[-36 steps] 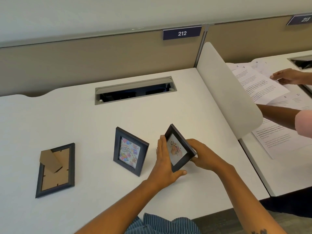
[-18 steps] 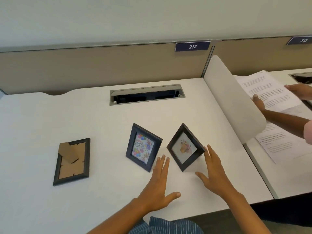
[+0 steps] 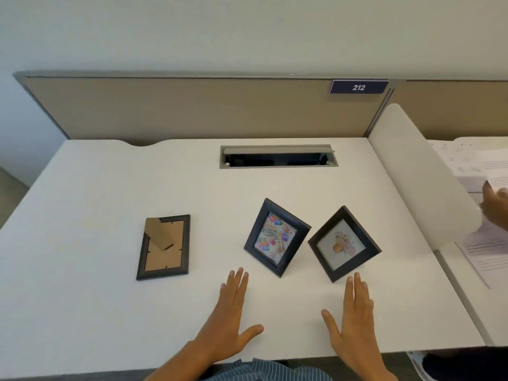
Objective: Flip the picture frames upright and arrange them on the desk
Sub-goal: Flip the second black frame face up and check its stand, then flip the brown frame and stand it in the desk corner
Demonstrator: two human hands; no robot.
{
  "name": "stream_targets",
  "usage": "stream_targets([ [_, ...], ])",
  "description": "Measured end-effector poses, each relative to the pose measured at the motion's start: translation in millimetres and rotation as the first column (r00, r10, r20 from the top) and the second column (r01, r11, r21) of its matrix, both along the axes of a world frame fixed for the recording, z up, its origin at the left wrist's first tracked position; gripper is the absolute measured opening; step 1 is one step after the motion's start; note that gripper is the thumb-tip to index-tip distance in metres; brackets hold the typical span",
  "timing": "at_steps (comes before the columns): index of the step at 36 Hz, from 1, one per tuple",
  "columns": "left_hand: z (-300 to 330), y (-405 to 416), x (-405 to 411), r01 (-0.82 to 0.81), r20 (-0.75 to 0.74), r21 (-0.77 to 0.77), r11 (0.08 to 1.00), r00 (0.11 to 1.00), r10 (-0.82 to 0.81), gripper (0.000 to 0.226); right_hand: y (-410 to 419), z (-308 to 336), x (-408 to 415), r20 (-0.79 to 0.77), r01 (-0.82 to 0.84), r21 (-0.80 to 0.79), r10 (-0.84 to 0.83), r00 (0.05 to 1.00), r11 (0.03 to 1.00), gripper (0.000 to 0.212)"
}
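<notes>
Three dark picture frames are on the white desk [image 3: 96, 188]. A frame with a small pale picture [image 3: 343, 243] stands upright at the right, turned like a diamond. To its left stands a frame with a colourful birthday card [image 3: 276, 237]. Further left a third frame [image 3: 164, 246] lies face down, its brown cardboard back and stand showing. My left hand [image 3: 232, 312] hovers flat and open in front of the birthday frame. My right hand [image 3: 354, 317] is open too, just in front of the diamond-turned frame. Neither hand touches a frame.
A cable slot with an open grey lid [image 3: 279, 156] sits at the back middle of the desk. A white curved divider [image 3: 423, 182] borders the right side. Beyond it another person's hand [image 3: 496, 207] handles printed papers [image 3: 483, 248]. A beige partition [image 3: 192, 108] with a 212 label closes the back.
Both my hands let go of the right frame and drew back toward me; it now stands by itself. The view shifted, so everything sits further right and lower.
</notes>
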State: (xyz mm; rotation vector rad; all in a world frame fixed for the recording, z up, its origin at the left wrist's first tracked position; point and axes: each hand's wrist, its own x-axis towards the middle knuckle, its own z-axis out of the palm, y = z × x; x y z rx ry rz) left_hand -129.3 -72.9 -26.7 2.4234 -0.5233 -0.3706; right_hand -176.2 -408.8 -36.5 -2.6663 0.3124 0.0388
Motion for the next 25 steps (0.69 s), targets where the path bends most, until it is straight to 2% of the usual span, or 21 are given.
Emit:
stream_targets([
  [11, -11.4, 77.1, 0.6, -0.227, -0.007, -0.061, 0.972, 0.974, 0.227, 0.114, 76.5, -7.3, 5.5, -0.097, -0.189, -0.009, 0.187, 0.977, 0.982, 0.101],
  [19, -12.7, 125.7, 5.5, -0.323, -0.016, -0.054, 0.945, 0.946, 0.322, 0.114, 132.5, 7.6, 36.5, -0.116, -0.407, 0.019, 0.406, 0.906, 0.913, 0.098],
  [25, -7.3, 156.9, 14.7, -0.406, -0.007, -0.07, 0.911, 0.914, 0.407, 0.114, 181.6, 13.5, 70.5, -0.095, -0.5, 0.054, 0.503, 0.859, 0.864, 0.096],
])
